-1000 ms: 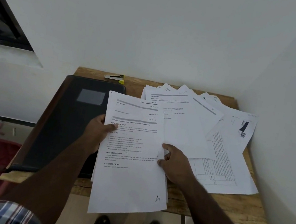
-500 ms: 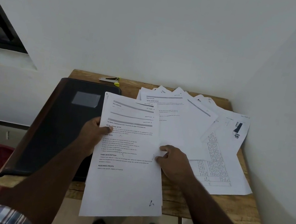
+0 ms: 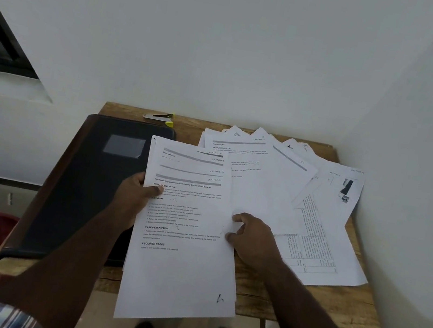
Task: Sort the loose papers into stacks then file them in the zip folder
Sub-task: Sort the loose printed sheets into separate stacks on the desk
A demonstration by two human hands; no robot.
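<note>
Over the table edge, both hands' grip (image 3: 133, 196) pinches the paper stack (image 3: 183, 243).

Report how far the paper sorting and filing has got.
Done: a few sheets gathered into one stack. In hand: the left hand grips that stack's left edge, and the right hand pinches its right edge. Left: the loose papers lie fanned across the wooden table, and the black zip folder lies closed.

Printed stack (image 3: 183, 243) overhangs the near table edge; loose papers (image 3: 302, 205) fanned right; black zip folder (image 3: 87, 186) closed left.
</note>
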